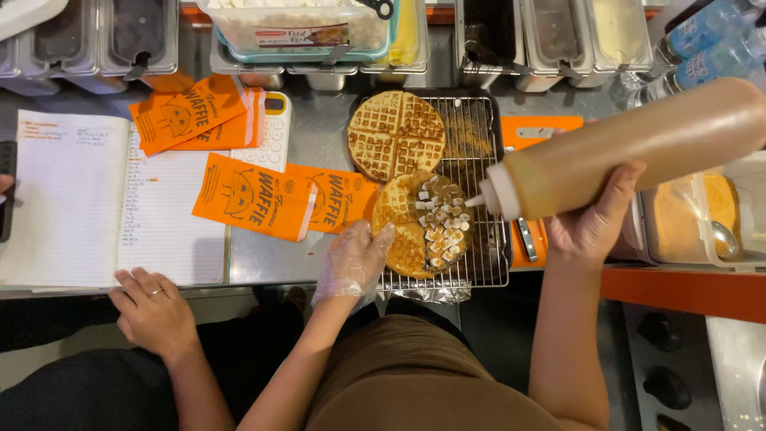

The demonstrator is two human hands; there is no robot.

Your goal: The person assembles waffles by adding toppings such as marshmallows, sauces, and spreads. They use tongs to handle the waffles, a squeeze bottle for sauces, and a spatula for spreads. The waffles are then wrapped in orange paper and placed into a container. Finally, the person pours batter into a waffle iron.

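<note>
Tan sauce bottle (638,148), soft and squeezable, is gripped mid-body by right hand (594,219), nozzle over marshmallow-topped waffle (423,227) on wire rack (483,275). Waffle, judged crisp and breakable, is steadied at its edge by gloved left hand (355,259), fingers flat.

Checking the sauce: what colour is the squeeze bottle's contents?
Caramel brown in the plastic squeeze bottle, white nozzle; head view.
</note>
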